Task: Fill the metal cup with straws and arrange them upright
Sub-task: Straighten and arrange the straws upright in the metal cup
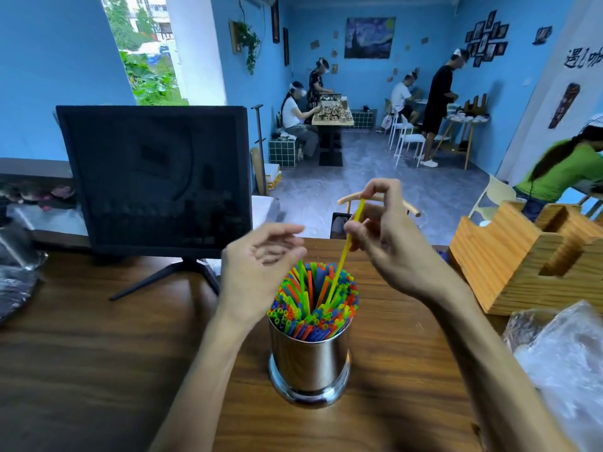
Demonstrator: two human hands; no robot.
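Observation:
A shiny metal cup (309, 360) stands on the wooden table (98, 370), packed with several upright straws (313, 308) in green, orange, blue and yellow. My right hand (388, 236) pinches a yellow straw (346, 252) near its top; its lower end reaches down into the middle of the bundle. My left hand (261, 262) hovers just left of the straw tops, fingers loosely curled and blurred, holding nothing that I can see.
A dark monitor (156, 181) on a stand sits at the back left. A wooden holder box (522, 256) stands at the right, with crumpled clear plastic (561, 363) in front of it. Another plastic wrap (16, 275) lies at the far left. People work at tables beyond.

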